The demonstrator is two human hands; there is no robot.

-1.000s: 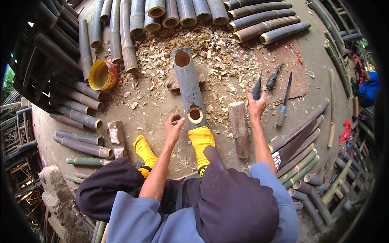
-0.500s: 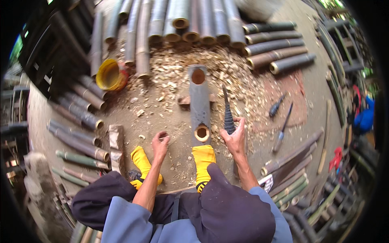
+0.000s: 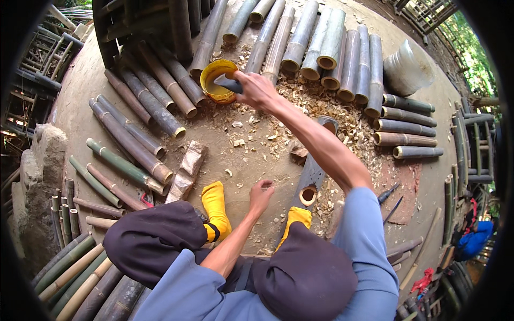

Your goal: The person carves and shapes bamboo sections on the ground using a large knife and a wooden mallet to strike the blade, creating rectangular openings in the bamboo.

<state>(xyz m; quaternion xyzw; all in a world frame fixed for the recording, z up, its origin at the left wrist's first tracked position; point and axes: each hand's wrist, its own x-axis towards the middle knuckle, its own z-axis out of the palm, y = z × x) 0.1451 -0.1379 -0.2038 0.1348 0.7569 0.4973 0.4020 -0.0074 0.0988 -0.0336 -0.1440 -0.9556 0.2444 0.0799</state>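
Observation:
My right hand (image 3: 256,91) reaches far forward, closed around the black-wrapped handle of a knife (image 3: 231,84). The knife's front part is over or in the yellow bucket (image 3: 205,80), which holds murky liquid; its tip cannot be made out. My left hand (image 3: 261,195) hovers between my feet with loosely bent fingers and nothing visible in it. To its right lies a dark bamboo tube (image 3: 311,174) with an oval hole cut near its near end. My foot in a yellow sock (image 3: 298,216) presses on that end; my right forearm crosses over the tube's far part.
Bamboo tubes (image 3: 300,40) fan out along the far side, with more (image 3: 152,101) at the left. Wood chips (image 3: 353,128) litter the ground beyond the tube. A notched wooden block (image 3: 186,168) lies left of my feet. A dark-handled tool (image 3: 387,193) lies at the right.
My right hand has carried the knife from beside the bamboo tube forward and left to the bucket. My left hand stays near my feet. The view has turned left.

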